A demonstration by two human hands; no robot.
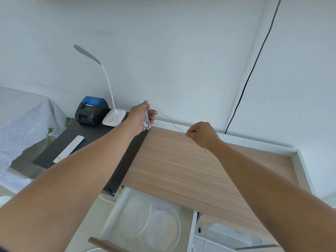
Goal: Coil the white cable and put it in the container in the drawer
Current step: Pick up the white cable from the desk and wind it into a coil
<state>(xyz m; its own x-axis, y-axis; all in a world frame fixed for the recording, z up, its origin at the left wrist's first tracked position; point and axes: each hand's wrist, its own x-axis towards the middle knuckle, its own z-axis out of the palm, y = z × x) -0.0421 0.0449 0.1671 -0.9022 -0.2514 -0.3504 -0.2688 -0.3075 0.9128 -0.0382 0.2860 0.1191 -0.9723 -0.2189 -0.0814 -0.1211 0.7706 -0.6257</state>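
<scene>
My left hand (141, 116) is raised over the far left corner of the wooden cabinet top (181, 160) and grips several loops of the thin white cable (147, 122). A loose strand of the cable (169, 119) runs from it to my right hand (201, 134), which pinches it in a closed fist above the back of the top. Below the front edge, the white drawer (116, 211) stands pulled out. Inside it sits a round clear container (163, 228) with a clear lid (135, 217) leaning beside it.
To the left is a dark table (101, 135) with a black and blue printer (91, 110), a white desk lamp (113, 118) and a white remote (70, 148). A black cord (254, 64) hangs down the wall at right. A covered surface (23, 120) lies far left.
</scene>
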